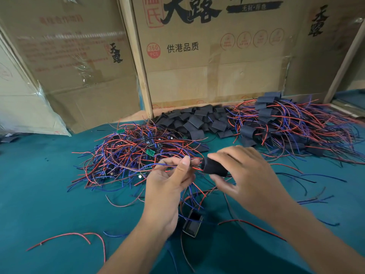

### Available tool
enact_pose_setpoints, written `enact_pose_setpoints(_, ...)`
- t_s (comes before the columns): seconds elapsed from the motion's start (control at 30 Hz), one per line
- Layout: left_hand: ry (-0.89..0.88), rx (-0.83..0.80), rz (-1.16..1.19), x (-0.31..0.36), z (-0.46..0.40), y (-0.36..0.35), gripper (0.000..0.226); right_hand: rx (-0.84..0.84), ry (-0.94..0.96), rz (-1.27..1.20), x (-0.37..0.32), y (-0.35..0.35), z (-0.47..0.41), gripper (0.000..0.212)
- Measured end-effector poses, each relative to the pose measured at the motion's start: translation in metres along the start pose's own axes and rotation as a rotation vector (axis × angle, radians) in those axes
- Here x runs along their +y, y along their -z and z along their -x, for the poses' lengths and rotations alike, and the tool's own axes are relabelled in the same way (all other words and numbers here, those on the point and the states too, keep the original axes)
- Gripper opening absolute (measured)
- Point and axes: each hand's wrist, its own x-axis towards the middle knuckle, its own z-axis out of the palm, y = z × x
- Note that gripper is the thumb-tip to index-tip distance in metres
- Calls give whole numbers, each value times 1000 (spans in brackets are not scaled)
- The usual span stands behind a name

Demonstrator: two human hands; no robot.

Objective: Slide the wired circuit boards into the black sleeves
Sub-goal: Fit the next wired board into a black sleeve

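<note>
Left hand (pixel 169 180) pinches wires (pixel 194 167); right hand (pixel 245 175) holds black sleeve (pixel 214 167).

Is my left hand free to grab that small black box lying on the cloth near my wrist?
Probably not yet. The left hand is pinching wires feeding the black sleeve, so its grip is taken. The black box itself lies uncovered beside that wrist.

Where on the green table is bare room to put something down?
Bare cloth lies at the near left, between the table edge and the loose wire, and left of the wire pile. The back is crowded with sleeves and finished pieces.
</note>
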Motion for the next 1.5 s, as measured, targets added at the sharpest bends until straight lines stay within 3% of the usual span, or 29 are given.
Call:
enact_pose_setpoints(0.17,37,-14,-37,-7,5,-5,26,7,-5,-63,-6,-1,0,33)
enact_pose_setpoints(0.5,48,-21,-17,-5,5,-5,23,-39,-12,-124,-11,-1,2,36)
enact_pose_setpoints(0.6,94,-16,-23,-1,3,-3,11,-48,-25,-136,-10,-1,4,34)
enact_pose_setpoints(0.67,121,-14,-4,1,0,1,20,-52,-36,-148,-9,-1,4,36)
enact_pose_setpoints(0.97,143,-76,-163,0,-1,4,14,-87,-11,-137,-8,0,3,36)
enact_pose_setpoints(1.2,499,-69,38,2,-4,8,20,-102,25,-222,-10,1,5,28)
enact_pose_setpoints(1.5,645,14,161,6,-3,1,19,-97,65,-208,-15,4,4,25)
